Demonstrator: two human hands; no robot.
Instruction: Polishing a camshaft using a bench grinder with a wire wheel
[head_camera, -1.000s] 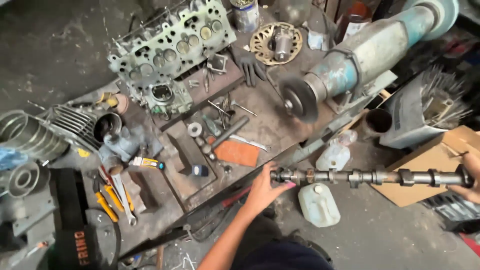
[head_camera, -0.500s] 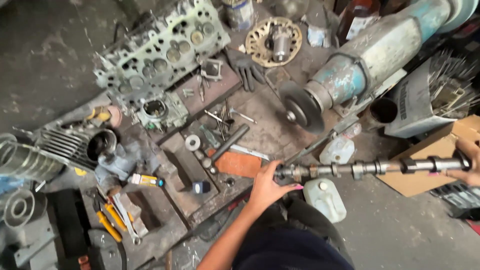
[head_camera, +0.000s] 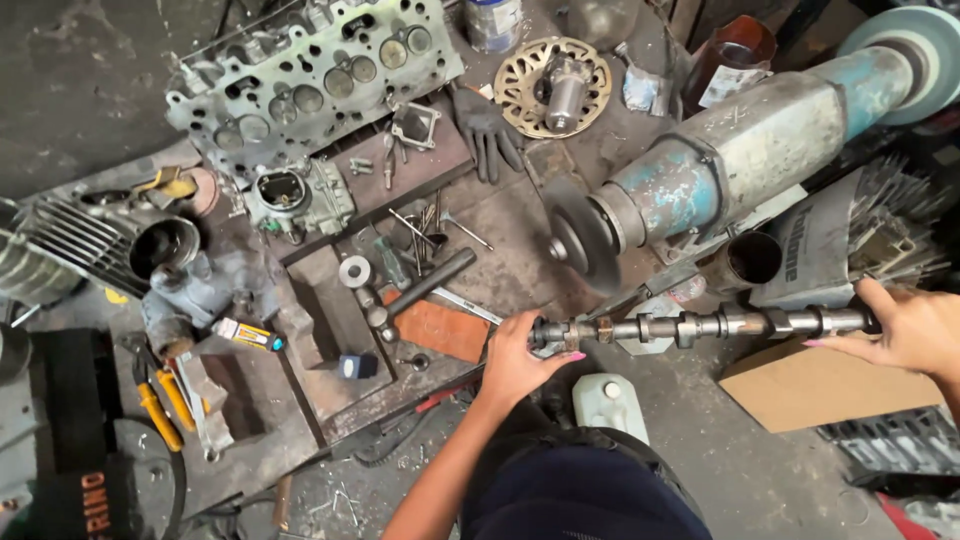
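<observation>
A long grey camshaft (head_camera: 700, 325) lies level between my hands, held just below the wire wheel (head_camera: 580, 240) of a blue-grey bench grinder (head_camera: 730, 160). My left hand (head_camera: 515, 360) grips its left end. My right hand (head_camera: 905, 325) holds the right end at the frame's edge. The shaft's left end is close under the wheel, and I cannot tell whether they touch.
A dirty workbench (head_camera: 500, 255) carries a cylinder head (head_camera: 310, 75), a carburettor (head_camera: 295, 195), a black glove (head_camera: 485, 130), a round slotted plate (head_camera: 550, 85), loose bolts and an orange block (head_camera: 440, 330). Yellow-handled pliers (head_camera: 160, 405) lie left. A cardboard box (head_camera: 820, 385) and white jug (head_camera: 610, 400) sit below.
The camshaft and both hands have shifted up and left, closer to the grinder's wheel. The view has also drifted, so the bench sits lower in the frame.
</observation>
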